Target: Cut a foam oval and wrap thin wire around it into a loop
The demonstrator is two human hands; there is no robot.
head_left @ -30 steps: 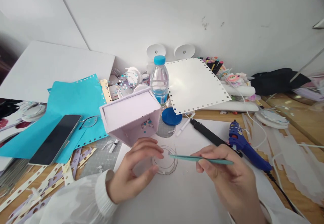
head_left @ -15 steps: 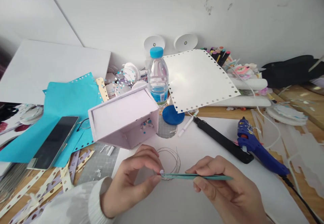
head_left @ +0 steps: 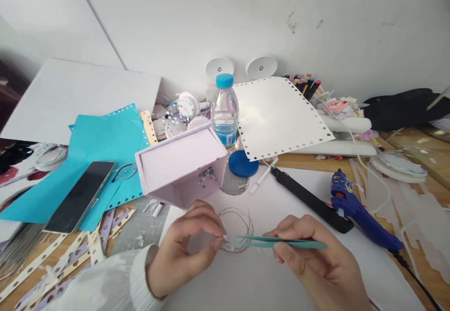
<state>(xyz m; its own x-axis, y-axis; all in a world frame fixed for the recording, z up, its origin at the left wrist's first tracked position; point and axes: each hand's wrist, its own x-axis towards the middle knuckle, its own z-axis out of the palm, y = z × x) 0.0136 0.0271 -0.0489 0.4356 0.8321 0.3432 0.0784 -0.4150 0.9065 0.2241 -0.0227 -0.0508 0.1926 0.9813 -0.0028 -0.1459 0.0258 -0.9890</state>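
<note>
Between thumb and fingertip, my left hand [head_left: 191, 250] pinches a tiny pale lilac piece [head_left: 225, 238], too small to name surely. My right hand [head_left: 312, 259] grips green tweezers [head_left: 281, 242] that point left. Their tips are spread apart, a short way right of the lilac piece, with nothing visible between them. Behind the fingertips, a coil of thin wire [head_left: 251, 224] lies on a white sheet [head_left: 225, 285]. Just beyond my left hand stands a pale lilac box [head_left: 183, 161], open at its front, with small blue and white bits inside.
A water bottle [head_left: 225, 114] and a blue round lid [head_left: 243, 163] stand behind. On the right lie a black stick-shaped tool [head_left: 311, 201] and a blue glue gun [head_left: 362, 212] with its cord. At left, a phone [head_left: 80, 197] rests on blue paper [head_left: 101, 137], near punched paper strips [head_left: 101, 236].
The tweezers' tips have parted and drawn back right from the lilac piece, which stays in my left fingers. The whole view has shifted slightly.
</note>
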